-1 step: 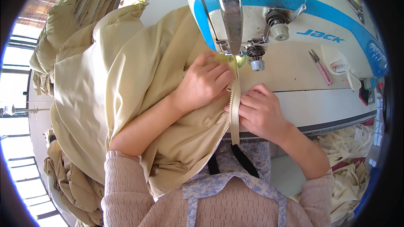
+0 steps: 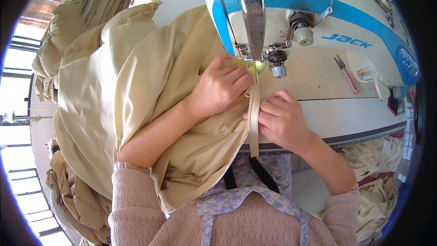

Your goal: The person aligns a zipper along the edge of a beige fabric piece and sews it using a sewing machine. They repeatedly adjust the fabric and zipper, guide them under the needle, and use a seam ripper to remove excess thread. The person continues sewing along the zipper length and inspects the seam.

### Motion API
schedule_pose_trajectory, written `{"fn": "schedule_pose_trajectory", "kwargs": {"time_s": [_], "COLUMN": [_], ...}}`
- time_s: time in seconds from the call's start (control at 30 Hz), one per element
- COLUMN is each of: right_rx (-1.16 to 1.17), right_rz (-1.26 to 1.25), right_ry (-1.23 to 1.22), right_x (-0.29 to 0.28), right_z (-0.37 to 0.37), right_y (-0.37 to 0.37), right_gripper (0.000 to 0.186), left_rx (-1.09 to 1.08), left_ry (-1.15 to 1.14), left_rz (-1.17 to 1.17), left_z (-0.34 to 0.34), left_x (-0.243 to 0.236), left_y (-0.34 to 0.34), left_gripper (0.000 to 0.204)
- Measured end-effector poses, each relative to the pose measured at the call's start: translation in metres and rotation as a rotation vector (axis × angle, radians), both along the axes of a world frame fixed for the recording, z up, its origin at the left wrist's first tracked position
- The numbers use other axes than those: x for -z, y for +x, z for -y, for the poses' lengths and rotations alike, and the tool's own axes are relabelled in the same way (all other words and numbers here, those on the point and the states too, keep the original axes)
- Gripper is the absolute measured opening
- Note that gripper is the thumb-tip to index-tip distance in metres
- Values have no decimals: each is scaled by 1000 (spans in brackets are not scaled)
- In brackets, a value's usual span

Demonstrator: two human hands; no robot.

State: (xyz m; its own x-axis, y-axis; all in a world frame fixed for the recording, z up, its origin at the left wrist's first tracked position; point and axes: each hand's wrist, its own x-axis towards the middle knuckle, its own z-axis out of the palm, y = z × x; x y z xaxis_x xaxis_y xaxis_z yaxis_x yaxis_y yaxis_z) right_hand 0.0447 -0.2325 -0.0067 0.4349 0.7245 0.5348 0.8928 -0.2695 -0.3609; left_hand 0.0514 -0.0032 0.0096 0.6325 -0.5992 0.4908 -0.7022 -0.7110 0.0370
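A cream zipper tape (image 2: pixel 254 132) runs from under the sewing machine's needle area down past the table's front edge, with its teeth on the left side. Beside it spreads a large piece of beige fabric (image 2: pixel 136 86). With fingers curled, my left hand (image 2: pixel 223 85) holds the fabric down at the tape's left edge, just in front of the needle area. My right hand (image 2: pixel 283 117) pinches the zipper tape lower down, from the right; its thumb tip reaches under the tape. The sewing machine (image 2: pixel 282 9) stands over the work, and its presser foot is mostly hidden.
Pink-handled snips (image 2: pixel 347 75) lie on the table (image 2: pixel 327 114) to the right, beside a white pouch (image 2: pixel 366 70). Beige padded garments (image 2: pixel 68 41) are heaped at the far left, and more hang at the near left. Pale fabric pieces (image 2: pixel 378 200) fill the lower right.
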Motion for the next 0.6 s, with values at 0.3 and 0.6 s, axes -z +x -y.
{"fn": "schedule_pose_trajectory", "kwargs": {"time_s": [0.3, 0.6], "right_rx": [139, -269], "right_rz": [-225, 262], "right_ry": [20, -16], "right_x": [-4, -15], "right_z": [-4, -37], "right_y": [-10, -84], "right_gripper": [35, 38], "left_rx": [-167, -702], "left_ry": [-32, 356], "left_rz": [-139, -270], "left_z": [-19, -106], "left_x": [-9, -15], "left_y": [-28, -32], "left_gripper": [51, 51]}}
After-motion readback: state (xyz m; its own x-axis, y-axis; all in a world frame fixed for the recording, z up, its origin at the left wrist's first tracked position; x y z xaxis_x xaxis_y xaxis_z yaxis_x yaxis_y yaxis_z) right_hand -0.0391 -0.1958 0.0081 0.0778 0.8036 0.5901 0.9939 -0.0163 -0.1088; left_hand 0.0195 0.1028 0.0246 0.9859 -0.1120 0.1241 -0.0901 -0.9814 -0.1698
